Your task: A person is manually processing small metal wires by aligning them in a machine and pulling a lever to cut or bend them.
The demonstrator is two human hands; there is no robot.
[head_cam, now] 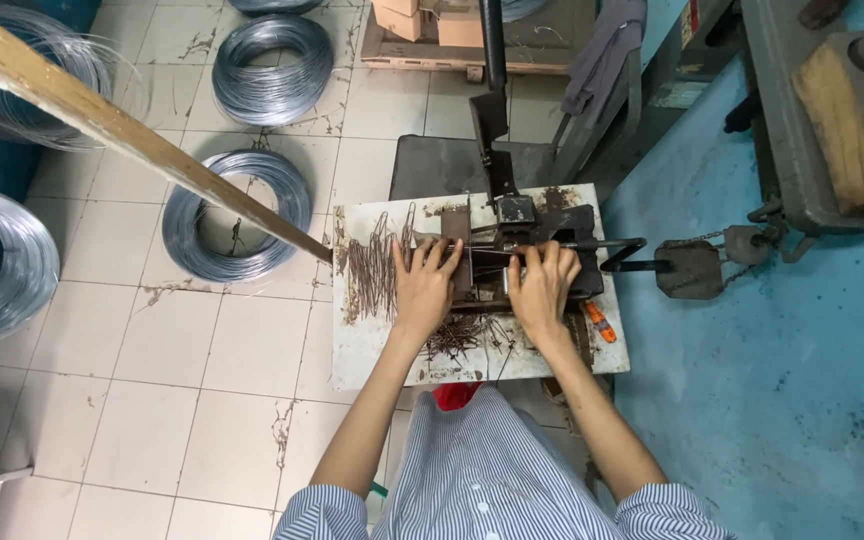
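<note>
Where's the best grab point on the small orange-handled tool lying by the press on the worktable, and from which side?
Take the orange-handled tool by its handle, coming from the table's right edge, a judgement. It lies flat and slanted there, clear of the dark bending press and just right of the right hand. The left hand is far across the press.

light: bright, even, diffuse | shadows: soft, short, under the white table [372, 350] | glare: mild sheen on wire coils [272, 65] at upper left of frame | focus: sharp centre | distortion: wide-angle bending at the edges
</note>
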